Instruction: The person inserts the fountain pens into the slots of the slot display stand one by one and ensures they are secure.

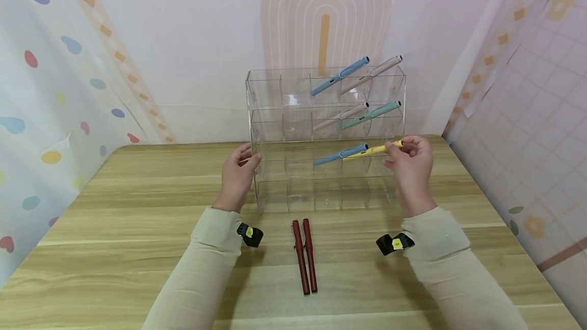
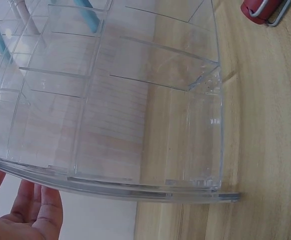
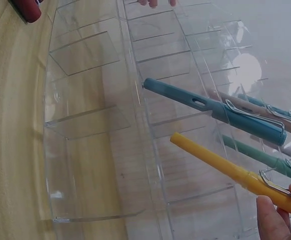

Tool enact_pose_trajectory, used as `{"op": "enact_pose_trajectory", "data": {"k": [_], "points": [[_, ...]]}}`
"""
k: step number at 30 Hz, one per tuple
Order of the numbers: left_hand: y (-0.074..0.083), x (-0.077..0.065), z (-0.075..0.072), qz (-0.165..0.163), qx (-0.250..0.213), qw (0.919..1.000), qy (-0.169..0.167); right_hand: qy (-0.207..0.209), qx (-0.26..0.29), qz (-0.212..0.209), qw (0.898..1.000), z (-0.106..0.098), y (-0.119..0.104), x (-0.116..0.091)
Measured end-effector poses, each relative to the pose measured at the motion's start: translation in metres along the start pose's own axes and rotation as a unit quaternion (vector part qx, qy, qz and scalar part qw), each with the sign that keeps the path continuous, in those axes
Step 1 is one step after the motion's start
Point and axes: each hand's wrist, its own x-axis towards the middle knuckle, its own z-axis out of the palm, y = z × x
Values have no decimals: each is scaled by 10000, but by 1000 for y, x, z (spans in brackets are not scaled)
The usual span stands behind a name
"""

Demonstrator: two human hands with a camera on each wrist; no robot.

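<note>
A clear acrylic pen rack (image 1: 300,192) with several tiers of compartments stands on the wooden table. My left hand (image 1: 237,174) grips its left side panel, thumb on one face and fingers (image 2: 50,212) on the other. At the right, my right hand (image 1: 412,169) pinches the clip end of a yellow pen (image 3: 230,170); the pen's other end lies in the third tier. Beside it, a blue pen (image 1: 337,155) leans in the neighbouring compartment. Above are a green pen (image 1: 373,114) and a pale pen (image 1: 341,116), then another blue pen (image 1: 339,76) and another pale pen (image 1: 371,75) on top.
Two dark red pens (image 1: 300,258) lie side by side on the table (image 1: 137,228) in front of the rack, between my forearms. A patterned cloth (image 1: 206,39) hangs behind the table, and more patterned sheets line both sides.
</note>
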Motion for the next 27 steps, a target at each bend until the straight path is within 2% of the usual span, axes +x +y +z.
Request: {"op": "enact_pose_trajectory", "data": {"k": [11,27], "points": [[0,0,-1,-60,-182,9998,-69,-88,-85,-139,9998,1,8,-3],[0,-1,0,-55,-116,9999,-29,-113,-568,-389,9976,-1,11,-6]]}}
